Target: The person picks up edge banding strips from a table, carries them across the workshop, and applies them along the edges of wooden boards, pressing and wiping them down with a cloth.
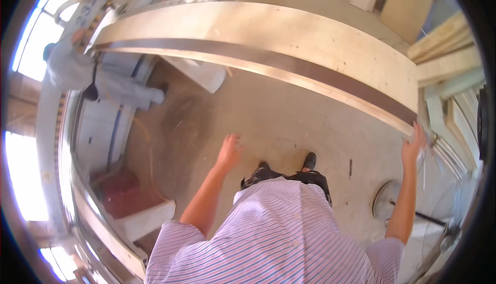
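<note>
A tan-grey concrete floor [289,111] is spreading across the workshop, dark smudges and small scraps marking it. Along its left edge a long white machine bench [98,134] with blue stripes is standing. Beyond, tall windows [24,175] are breaking up a brownish wall [23,91] and glaring with white daylight. At the floor's far right edge, a tan panel [411,0] is standing upright near stacked timber planks [442,38].

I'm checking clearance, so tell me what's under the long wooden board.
The floor runs out of sight beneath the board, and a whitish object shows partway past its near edge, toward the left. Anything else directly underneath is covered.
</note>
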Demonstrator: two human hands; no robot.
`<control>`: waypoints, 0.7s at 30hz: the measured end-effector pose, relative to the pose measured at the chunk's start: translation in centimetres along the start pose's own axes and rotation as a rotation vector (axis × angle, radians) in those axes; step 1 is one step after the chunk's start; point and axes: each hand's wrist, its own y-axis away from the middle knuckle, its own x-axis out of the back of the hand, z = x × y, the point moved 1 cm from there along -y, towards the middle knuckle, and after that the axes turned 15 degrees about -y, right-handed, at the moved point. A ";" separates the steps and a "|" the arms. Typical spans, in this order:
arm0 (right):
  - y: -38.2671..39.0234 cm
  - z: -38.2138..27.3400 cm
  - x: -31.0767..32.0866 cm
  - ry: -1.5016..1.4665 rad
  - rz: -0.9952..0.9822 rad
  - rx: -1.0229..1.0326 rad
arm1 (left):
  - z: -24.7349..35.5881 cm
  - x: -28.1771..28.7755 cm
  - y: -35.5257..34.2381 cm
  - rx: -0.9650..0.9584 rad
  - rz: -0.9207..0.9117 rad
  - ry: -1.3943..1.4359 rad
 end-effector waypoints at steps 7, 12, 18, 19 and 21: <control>-0.3 -1.5 -0.5 -0.046 0.046 0.080 | 12.0 2.0 -3.6 0.019 0.035 0.173; -0.5 -1.6 0.1 -0.005 0.080 0.106 | 17.4 6.0 -5.1 0.050 0.059 0.274; -1.5 -0.6 -0.1 0.011 0.063 0.130 | 14.0 11.2 -10.7 0.101 0.313 0.101; -2.1 -0.9 0.1 0.015 0.048 0.125 | 12.0 12.4 -12.3 0.129 0.361 0.025; -3.8 -0.7 1.1 0.069 -0.054 0.067 | 8.6 16.2 -15.3 0.094 0.548 -0.128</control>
